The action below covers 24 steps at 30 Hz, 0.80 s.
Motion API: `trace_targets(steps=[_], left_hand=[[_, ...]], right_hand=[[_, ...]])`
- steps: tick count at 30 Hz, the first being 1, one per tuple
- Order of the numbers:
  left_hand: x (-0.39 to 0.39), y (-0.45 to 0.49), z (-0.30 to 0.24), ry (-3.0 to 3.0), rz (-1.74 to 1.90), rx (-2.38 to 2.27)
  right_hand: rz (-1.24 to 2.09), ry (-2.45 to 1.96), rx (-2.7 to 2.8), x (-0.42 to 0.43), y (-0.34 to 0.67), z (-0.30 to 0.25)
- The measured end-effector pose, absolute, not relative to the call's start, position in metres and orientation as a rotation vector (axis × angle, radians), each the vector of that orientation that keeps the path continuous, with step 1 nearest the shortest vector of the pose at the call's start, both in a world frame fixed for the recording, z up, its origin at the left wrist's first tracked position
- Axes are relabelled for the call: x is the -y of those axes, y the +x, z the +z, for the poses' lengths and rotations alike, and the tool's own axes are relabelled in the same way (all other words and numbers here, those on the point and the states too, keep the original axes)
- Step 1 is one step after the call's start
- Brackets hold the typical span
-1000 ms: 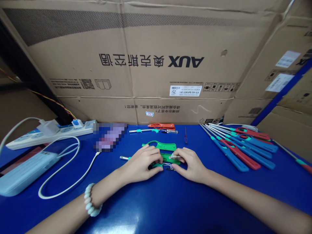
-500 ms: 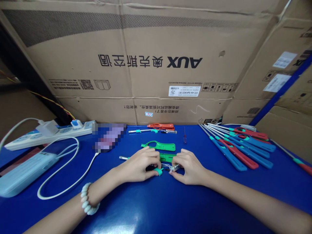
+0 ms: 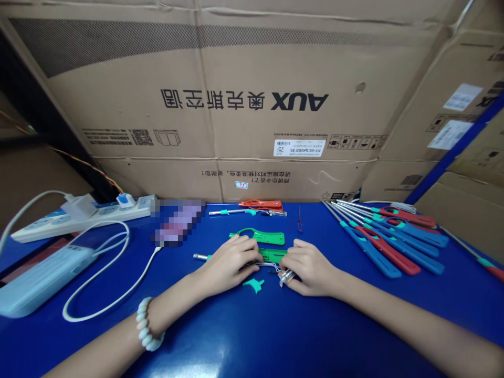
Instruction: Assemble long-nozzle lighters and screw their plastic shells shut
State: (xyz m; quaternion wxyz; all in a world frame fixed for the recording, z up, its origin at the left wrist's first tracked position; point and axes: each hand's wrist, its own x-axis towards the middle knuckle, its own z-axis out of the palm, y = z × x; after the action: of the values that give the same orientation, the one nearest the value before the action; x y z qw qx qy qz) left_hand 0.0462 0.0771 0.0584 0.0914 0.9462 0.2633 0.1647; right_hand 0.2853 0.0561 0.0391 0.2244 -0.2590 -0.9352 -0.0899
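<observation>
My left hand (image 3: pixel 230 262) rests on the blue table with its fingers curled over the open green lighter body (image 3: pixel 271 255), whose metal tube pokes out to the left. My right hand (image 3: pixel 309 266) pinches a small clear part with thin wires (image 3: pixel 284 275) right beside it. A small teal trigger piece (image 3: pixel 254 284) lies loose on the table just in front of my left hand. Behind my hands lies a green handle shell half (image 3: pixel 262 236).
Several long red and blue lighters (image 3: pixel 388 236) are spread at the right. A red lighter with a loose tube (image 3: pixel 255 208) and a small red screwdriver (image 3: pixel 300 220) lie at the back. A power strip (image 3: pixel 79 212), a power bank (image 3: pixel 39 278) and a white cable (image 3: pixel 106 283) are at the left. Cardboard boxes (image 3: pixel 244 100) wall the back.
The teal trigger piece left my left fingers and now lies on the table. My right hand drew the clear part slightly down and right.
</observation>
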Motion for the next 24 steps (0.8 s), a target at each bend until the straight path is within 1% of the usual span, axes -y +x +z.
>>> trace_targets(steps=[3, 6, 14, 24], left_hand=[[-0.077, 0.048, 0.056, 2.797, 0.508, -0.790], [-0.077, 0.049, 0.056, 2.722, 0.545, -0.804], [-0.080, 0.048, 0.054, 2.597, 0.575, -0.797], [-0.078, 0.049, 0.055, 2.622, 0.545, -0.831]], right_hand=[[-0.420, -0.634, 2.609, -0.057, 0.286, 0.044], [-0.515, -0.586, 2.610, -0.058, 0.287, 0.047], [-0.518, -0.611, 2.558, -0.066, 0.293, 0.045], [-0.687, -0.521, 2.532, -0.064, 0.290, 0.055]])
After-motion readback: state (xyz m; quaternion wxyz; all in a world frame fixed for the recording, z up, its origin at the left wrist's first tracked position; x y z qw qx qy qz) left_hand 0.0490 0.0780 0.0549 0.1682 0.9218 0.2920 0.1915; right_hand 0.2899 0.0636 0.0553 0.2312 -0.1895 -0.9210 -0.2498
